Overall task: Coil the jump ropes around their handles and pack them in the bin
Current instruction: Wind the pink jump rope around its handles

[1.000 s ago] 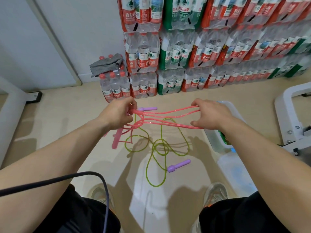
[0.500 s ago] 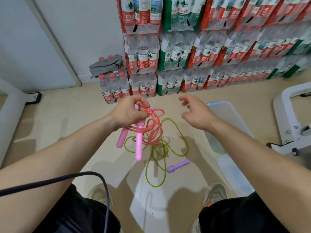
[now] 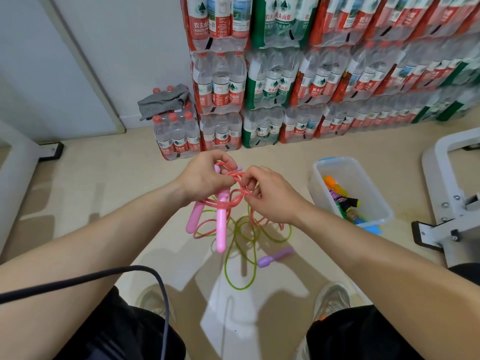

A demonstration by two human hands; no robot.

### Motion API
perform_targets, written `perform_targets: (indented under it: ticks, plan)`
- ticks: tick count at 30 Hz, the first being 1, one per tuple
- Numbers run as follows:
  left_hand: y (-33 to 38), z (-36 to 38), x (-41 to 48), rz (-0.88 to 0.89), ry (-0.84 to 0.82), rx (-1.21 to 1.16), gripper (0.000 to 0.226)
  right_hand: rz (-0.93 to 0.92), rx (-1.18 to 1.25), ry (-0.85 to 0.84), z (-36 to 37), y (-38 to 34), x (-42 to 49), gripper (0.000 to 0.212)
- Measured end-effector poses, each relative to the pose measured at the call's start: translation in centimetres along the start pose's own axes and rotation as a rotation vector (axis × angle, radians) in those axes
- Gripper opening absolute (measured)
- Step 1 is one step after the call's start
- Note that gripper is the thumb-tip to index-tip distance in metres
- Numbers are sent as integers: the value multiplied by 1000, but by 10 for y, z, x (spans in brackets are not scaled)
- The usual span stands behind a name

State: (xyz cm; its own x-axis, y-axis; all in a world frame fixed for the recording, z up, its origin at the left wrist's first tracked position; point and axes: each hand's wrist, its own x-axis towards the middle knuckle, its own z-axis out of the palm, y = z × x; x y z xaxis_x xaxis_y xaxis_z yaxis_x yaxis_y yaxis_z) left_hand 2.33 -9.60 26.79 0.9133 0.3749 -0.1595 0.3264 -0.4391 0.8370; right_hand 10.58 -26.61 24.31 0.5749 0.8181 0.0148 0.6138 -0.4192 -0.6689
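While your left hand (image 3: 205,178) grips the pink handles (image 3: 220,229) and your right hand (image 3: 270,197) pinches the pink rope (image 3: 237,200) left of the bin (image 3: 318,188), loose loops could snag the green rope (image 3: 226,266).

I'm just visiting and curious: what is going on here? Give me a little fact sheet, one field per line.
Left: the left hand grips the pink jump rope at the tops of its two handles, which hang down.
Right: the right hand pinches loops of the pink cord in its fingers.
Floor: a green jump rope lies loose, with a purple handle at one end.
Bin: the clear bin to the right holds colourful items.
Background: stacked packs of bottled water.
Stage: the pink rope is not yet in the bin.
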Motion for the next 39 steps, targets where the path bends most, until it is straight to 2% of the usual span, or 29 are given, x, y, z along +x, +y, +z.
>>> perform_targets:
  ticks: [3, 6, 9, 12, 16, 20, 24, 25, 29, 31, 36, 39]
  plan:
    - [-3, 5, 2, 54, 25, 179, 27, 34, -126, -51, -7, 4, 7, 16]
    - [-9, 8, 3, 87, 6, 267, 28, 83, -275, -174, -16, 7, 9, 10]
    - [-16, 9, 2, 142, -59, 331, 30, 163, -147, -239, -20, 9, 10, 13]
    - [-18, 12, 2, 198, -101, 350, 27, 312, 201, -137, -24, 8, 12, 19]
    - [-24, 14, 3, 214, -91, 463, 27, 337, 284, 27, -39, 6, 12, 24]
    - [-35, 4, 8, 135, -58, 475, 27, 347, 439, 90, -51, 14, 9, 49]
    - [-45, -7, 14, 121, 26, 596, 32, 472, 563, 261, -57, 32, 10, 43]
    - [-48, -10, 14, 106, 41, 615, 31, 489, 483, 276, -62, 36, 10, 38]
    - [-50, -16, 16, 72, 83, 668, 28, 549, -230, 165, -69, 56, 0, 28]
    - [-50, -15, 16, 79, 88, 689, 27, 591, -310, 112, -67, 59, -4, 24]
    - [-52, -13, 15, 96, 86, 728, 28, 621, -359, 225, -72, 67, -2, 14]
    - [-51, -11, 14, 93, 94, 715, 27, 652, -480, 200, -69, 71, -3, 12]
